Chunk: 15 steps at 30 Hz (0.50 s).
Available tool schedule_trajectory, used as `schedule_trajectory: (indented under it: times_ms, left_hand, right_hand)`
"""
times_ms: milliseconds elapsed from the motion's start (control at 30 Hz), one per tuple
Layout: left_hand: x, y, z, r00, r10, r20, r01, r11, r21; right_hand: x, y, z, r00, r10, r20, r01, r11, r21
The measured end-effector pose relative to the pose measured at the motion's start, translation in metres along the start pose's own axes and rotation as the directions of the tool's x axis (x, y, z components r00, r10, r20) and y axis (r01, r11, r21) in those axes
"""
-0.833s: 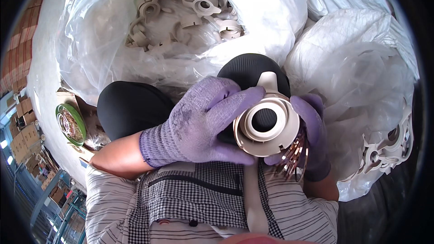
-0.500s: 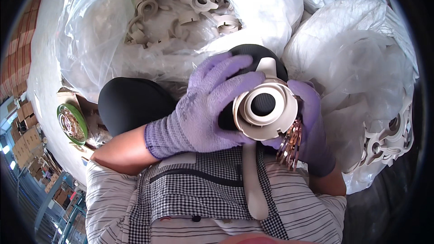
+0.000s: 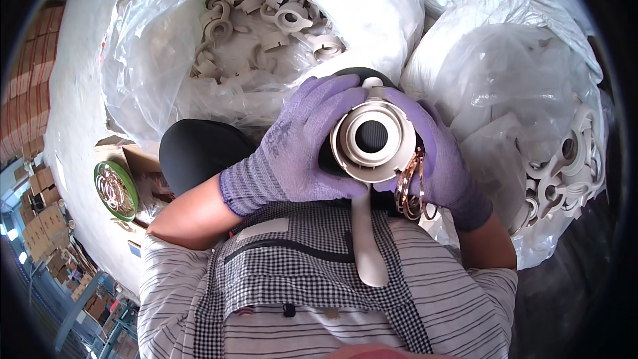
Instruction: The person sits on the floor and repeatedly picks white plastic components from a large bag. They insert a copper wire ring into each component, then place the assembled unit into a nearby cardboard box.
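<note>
My left hand (image 3: pixel 302 138) and my right hand (image 3: pixel 440 167), both in purple knit gloves, close round a beige plastic ring-shaped part (image 3: pixel 372 158) in front of my lap. Its round opening faces up, with a smaller ring inside a wider rim. A long beige handle (image 3: pixel 369 246) reaches from it toward my chest, and a short tab points away between my fingertips. Several thin copper-coloured metal rings (image 3: pixel 411 198) hang at my right hand, beside the part's rim. The fingers of my right hand are partly hidden behind the part.
Ahead, a clear plastic bag (image 3: pixel 156 70) holds loose beige parts (image 3: pixel 290 20). On the right, another bag (image 3: pixel 505 70) holds more beige pieces (image 3: pixel 551 191). At the left, a green-rimmed bowl (image 3: pixel 135 193) of copper-coloured rings stands by a cardboard box (image 3: pixel 143 159). My knee (image 3: pixel 199 153) sticks up between.
The part has shifted slightly left and up, and its tab shows less. My right hand has come further round its far side. The copper-coloured rings have swung and spread apart.
</note>
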State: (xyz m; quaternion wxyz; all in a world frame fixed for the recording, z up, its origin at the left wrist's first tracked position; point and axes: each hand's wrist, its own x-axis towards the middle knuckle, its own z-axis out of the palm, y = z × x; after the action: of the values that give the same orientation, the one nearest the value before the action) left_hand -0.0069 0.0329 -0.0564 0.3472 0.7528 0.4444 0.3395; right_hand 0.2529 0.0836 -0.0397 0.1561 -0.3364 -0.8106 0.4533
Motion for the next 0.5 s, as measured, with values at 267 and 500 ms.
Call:
schedule_trajectory:
  times_ms: [267,500]
  left_hand:
    - [0.003,-0.018,0.029,0.989,0.064,-0.131,-0.073,0.995,-0.063]
    - [0.002,-0.008,0.018,0.997,0.045,-0.07,-0.048,0.998,-0.03]
  right_hand:
    - [-0.004,0.005,0.013,0.995,0.071,-0.068,-0.062,0.989,0.132]
    - [-0.017,0.001,0.015,0.978,-0.009,-0.207,-0.019,0.991,-0.136]
